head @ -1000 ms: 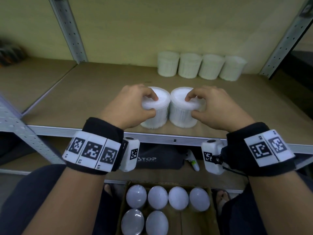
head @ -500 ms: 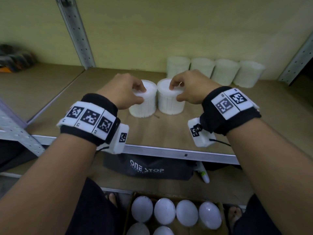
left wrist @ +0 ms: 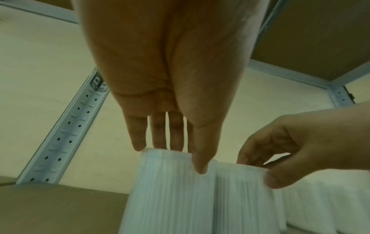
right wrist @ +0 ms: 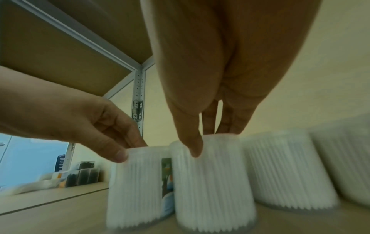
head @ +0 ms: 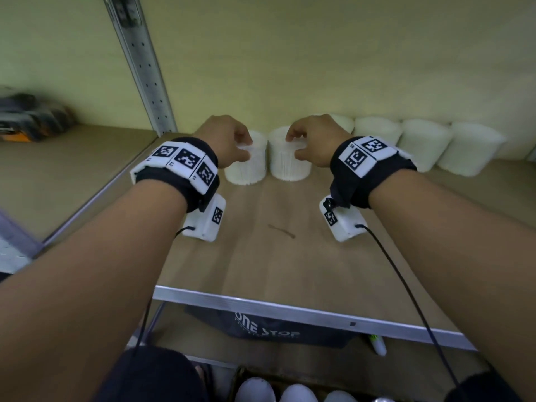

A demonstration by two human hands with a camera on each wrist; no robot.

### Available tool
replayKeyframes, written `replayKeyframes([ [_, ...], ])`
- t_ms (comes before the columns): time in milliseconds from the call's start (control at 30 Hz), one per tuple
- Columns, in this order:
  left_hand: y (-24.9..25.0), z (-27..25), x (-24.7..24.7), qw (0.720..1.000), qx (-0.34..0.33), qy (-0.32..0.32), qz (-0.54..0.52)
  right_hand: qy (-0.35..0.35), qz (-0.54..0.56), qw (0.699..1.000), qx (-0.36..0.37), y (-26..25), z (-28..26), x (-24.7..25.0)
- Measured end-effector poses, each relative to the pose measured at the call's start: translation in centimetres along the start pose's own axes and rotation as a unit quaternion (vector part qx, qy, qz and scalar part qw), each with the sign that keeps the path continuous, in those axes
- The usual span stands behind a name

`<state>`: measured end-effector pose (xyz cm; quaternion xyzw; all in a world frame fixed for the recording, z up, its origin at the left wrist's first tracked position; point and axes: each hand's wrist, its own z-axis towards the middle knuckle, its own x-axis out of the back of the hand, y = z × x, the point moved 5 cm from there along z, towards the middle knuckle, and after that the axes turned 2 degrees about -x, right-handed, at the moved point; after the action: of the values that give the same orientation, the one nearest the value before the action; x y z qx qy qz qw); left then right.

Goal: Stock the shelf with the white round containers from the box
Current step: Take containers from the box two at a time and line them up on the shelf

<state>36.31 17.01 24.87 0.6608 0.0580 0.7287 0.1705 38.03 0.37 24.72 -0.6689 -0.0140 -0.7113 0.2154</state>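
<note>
Both hands pinch tub rims at the shelf's (head: pixel 261 265) back: left hand (head: pixel 224 140) on one tub (head: pixel 249 169), right hand (head: pixel 314 140) on another (head: pixel 285 166). A hasty release could topple them into the row (head: pixel 423 146).

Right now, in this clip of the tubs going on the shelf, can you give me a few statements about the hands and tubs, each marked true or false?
1. The left hand and the right hand each grip one tub. True.
2. The left tub and the right tub stand upright side by side on the shelf. True.
3. The two tubs lie tipped on their sides. False: both stand upright.
4. More tubs line the back wall to the right. True.
5. The box below holds no tubs. False: white lids show in it.
</note>
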Motion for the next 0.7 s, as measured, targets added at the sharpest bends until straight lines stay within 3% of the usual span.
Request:
replayKeyframes([
  [467, -1.1, 5.9, -0.9, 0.999, 0.000, 0.036, 0.026, -0.025, -0.063, 0.996, -0.049, 0.0, 4.2, -1.3],
  [700, -1.7, 7.4, -2.2, 1.000, 0.003, -0.001, 0.029, -0.037, -0.113, 0.991, -0.057, 0.2, 4.6, -1.1],
])
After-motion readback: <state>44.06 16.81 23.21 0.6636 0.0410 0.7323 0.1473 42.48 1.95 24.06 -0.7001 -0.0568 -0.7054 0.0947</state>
